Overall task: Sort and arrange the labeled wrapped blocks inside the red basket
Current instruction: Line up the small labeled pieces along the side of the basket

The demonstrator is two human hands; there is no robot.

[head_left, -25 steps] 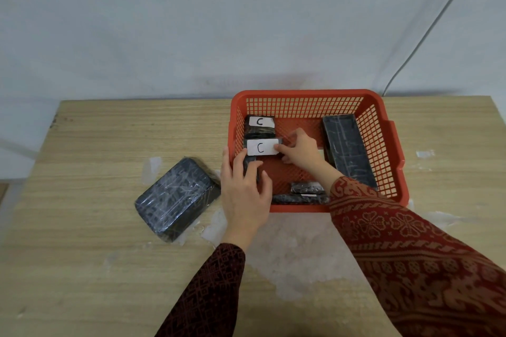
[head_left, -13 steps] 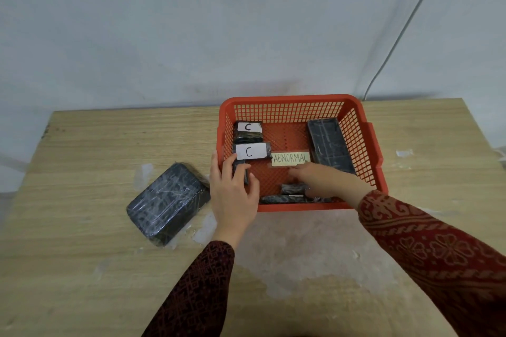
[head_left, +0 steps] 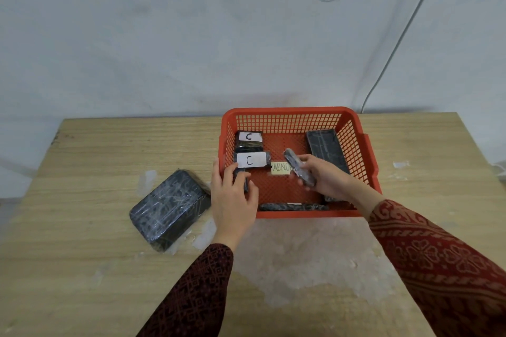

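A red basket [head_left: 290,111] stands on the wooden table. Along its left side lie two black wrapped blocks with white "C" labels, one at the back [head_left: 248,141] and one nearer [head_left: 252,160]. A yellow "ABNORMAL" label [head_left: 279,167] lies on the basket floor. A long black block [head_left: 325,150] lies along the right wall, and a thin one [head_left: 293,206] along the front wall. My right hand [head_left: 327,179] holds a small black wrapped block [head_left: 297,165] above the basket floor. My left hand [head_left: 234,194] grips the basket's front-left corner, fingers over the rim.
A large black wrapped block [head_left: 169,206] lies on the table left of the basket. Bits of tape and white smears mark the tabletop [head_left: 109,268]. A grey wall with a cable [head_left: 394,46] stands behind the table.
My right hand went from the "C" block to the basket's front, then picked up a small black block and lifted it. The "ABNORMAL" label came into view. My left hand stayed on the basket.
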